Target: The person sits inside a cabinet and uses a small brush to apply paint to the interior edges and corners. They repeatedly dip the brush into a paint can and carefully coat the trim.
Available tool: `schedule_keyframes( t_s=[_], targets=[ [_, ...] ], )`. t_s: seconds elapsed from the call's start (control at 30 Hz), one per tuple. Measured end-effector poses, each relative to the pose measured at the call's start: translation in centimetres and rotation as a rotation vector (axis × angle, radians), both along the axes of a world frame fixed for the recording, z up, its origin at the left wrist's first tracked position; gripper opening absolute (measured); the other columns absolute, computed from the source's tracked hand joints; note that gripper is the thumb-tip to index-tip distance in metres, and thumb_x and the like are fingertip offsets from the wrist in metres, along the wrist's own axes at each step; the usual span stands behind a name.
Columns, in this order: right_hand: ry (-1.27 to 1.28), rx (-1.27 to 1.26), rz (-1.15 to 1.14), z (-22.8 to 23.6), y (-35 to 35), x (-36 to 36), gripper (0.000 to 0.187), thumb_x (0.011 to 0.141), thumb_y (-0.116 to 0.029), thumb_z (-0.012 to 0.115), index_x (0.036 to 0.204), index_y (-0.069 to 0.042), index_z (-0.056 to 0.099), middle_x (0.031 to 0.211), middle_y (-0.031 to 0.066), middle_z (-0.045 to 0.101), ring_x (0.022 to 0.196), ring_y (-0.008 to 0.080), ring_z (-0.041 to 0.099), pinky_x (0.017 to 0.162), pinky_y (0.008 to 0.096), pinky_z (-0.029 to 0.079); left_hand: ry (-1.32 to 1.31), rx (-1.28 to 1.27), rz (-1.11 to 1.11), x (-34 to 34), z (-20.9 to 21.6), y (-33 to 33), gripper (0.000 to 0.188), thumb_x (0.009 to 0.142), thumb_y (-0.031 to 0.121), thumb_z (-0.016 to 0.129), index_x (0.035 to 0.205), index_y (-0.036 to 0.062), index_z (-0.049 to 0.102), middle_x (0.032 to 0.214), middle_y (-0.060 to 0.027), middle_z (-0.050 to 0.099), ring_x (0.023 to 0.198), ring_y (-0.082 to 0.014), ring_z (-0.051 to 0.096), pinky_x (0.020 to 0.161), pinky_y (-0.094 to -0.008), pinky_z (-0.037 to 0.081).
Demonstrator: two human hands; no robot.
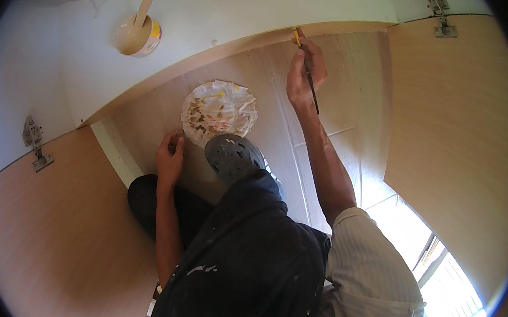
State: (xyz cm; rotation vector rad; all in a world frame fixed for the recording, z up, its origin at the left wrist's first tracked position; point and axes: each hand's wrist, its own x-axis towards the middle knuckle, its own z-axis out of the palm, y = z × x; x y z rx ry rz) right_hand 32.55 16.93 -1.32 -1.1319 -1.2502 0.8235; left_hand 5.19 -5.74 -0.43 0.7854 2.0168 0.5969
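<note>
A thin artist's paintbrush [309,79] with a dark handle and a yellow part near its tip is pinched in my right hand [305,72]. Its tip meets the light wood edge [234,43] of the white cabinet shelf. Down on the floor, my left hand [171,154] has loosely bent fingers with a gap beside the thumb, and I see nothing in it. Those fingers are close to a round, crumpled whitish sheet [234,111] with brown, yellow and reddish paint stains; whether they touch it I cannot tell.
On the white shelf [182,7] stands a small tub [155,36] of beige paint with a flat wooden stick [144,10] in it. Hinged wooden doors hang open at left [48,231] and right [452,103]. My grey clog [233,159] rests against the stained sheet.
</note>
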Motion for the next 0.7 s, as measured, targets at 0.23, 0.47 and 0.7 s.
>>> schedule_keyframes(
  t_s=[0.23, 0.47, 0.7],
  targets=[
    [-0.028, 0.08, 0.026, -0.7, 0.2, 0.0, 0.025, 0.092, 0.004, 0.051, 0.116, 0.007, 0.06, 0.127, 0.0262, 0.062, 0.122, 0.0332, 0.062, 0.101, 0.0409, 0.051, 0.007, 0.008, -0.005, 0.0, -0.1, 0.0, 0.032, 0.1, 0.022, 0.06, 0.126, 0.0026, 0.061, 0.092, -0.0047, 0.064, 0.075, -0.0118, 0.058, 0.068, -0.0272, 0.049],
    [0.033, 0.023, -0.049, -1.3, 0.3, 0.1, 0.023, 0.1, -0.001, 0.047, 0.12, 0.008, 0.054, 0.127, 0.0259, 0.061, 0.117, 0.0285, 0.063, 0.103, 0.0384, 0.049, -0.005, 0.008, -0.005, 0.0, -0.2, 0.0, 0.033, 0.1, 0.022, 0.06, 0.127, 0.0027, 0.061, 0.09, -0.0046, 0.064, 0.076, -0.0119, 0.059, 0.07, -0.0276, 0.049],
    [0.219, -0.003, -0.106, -0.3, 1.0, -0.1, 0.024, 0.1, 0.0, 0.041, 0.12, 0.009, 0.05, 0.117, 0.0211, 0.062, 0.12, 0.0351, 0.062, 0.104, 0.0402, 0.049, -0.008, -0.009, 0.015, 0.1, 0.3, 0.1, 0.034, 0.1, 0.024, 0.06, 0.128, 0.0038, 0.061, 0.089, -0.0051, 0.065, 0.077, -0.0122, 0.06, 0.071, -0.0277, 0.049]
  ],
)
